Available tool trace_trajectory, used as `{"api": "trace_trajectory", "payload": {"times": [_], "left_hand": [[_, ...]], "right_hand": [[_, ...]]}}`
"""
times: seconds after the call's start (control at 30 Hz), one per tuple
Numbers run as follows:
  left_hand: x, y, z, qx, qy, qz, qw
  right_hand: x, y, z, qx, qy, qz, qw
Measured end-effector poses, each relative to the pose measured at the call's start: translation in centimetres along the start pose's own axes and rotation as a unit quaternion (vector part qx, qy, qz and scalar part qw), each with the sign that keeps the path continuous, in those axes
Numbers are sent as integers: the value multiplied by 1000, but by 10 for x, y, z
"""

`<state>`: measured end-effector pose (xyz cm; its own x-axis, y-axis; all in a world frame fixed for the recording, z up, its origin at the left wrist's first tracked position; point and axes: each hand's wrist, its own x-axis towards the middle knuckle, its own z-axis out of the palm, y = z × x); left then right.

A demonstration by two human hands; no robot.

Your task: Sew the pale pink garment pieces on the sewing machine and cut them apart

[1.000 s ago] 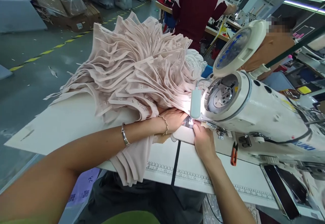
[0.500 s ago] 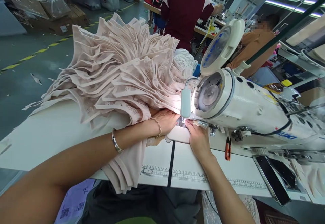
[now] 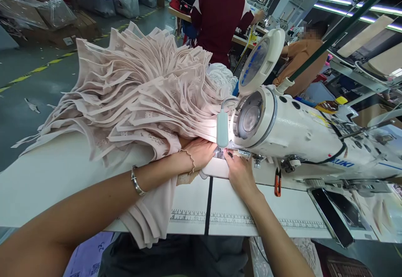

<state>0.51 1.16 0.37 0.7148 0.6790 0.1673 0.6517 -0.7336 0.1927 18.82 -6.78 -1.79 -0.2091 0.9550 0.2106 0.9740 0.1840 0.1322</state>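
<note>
Just beyond the left hand (image 3: 201, 153), pale pink fabric (image 3: 141, 80) is heaping over the desk (image 3: 232, 197), some hanging down below that forearm. That hand is lying palm down, fingers close together; its thumb is hiding, so any pinch cannot be told. Across from it, the right hand (image 3: 241, 174) is resting its fingertips by the presser foot (image 3: 220, 153), a grip there being unclear. Right of it, red snips (image 3: 278, 182) are lying near the sewing machine (image 3: 282, 122).
</note>
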Motion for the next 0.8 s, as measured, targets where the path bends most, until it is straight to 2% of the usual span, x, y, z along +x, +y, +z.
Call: {"api": "trace_trajectory", "payload": {"times": [0.2, 0.57, 0.8], "left_hand": [[1, -3, 5, 1, 18, 15, 1000], [1, -7, 12, -7, 36, 25, 999], [-1, 1, -3, -27, 39, 15, 999]], "right_hand": [[1, -1, -4, -8, -14, 1, 1000], [2, 0, -1, 27, 4, 12, 1000], [4, 12, 6, 120, -9, 31, 992]]}}
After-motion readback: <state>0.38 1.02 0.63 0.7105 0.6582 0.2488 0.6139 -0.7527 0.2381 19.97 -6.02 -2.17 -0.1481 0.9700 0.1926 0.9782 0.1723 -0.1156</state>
